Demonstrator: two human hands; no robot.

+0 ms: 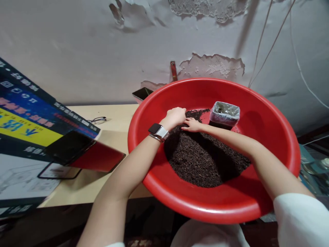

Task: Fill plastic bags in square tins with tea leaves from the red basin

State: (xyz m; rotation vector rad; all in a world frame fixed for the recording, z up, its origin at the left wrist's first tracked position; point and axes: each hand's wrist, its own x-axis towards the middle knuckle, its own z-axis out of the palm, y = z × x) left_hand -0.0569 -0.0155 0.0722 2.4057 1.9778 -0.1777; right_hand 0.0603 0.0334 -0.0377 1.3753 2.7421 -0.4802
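The left grip point(176, 117), a watch point(155, 128) at its wrist, is curled over the far edge of the dark granules point(192, 161); its fingertips are hidden, so I cannot tell whether it pinches any. Just beside it, the right grip point(191, 125) lies palm down, fingers loosely spread on the granules, which spread toward the wearer from both grips inside the red basin point(216, 211). Right of the right grip stands a plastic-lined box point(224, 119). Well left of the left grip is a pale desk point(115, 111).
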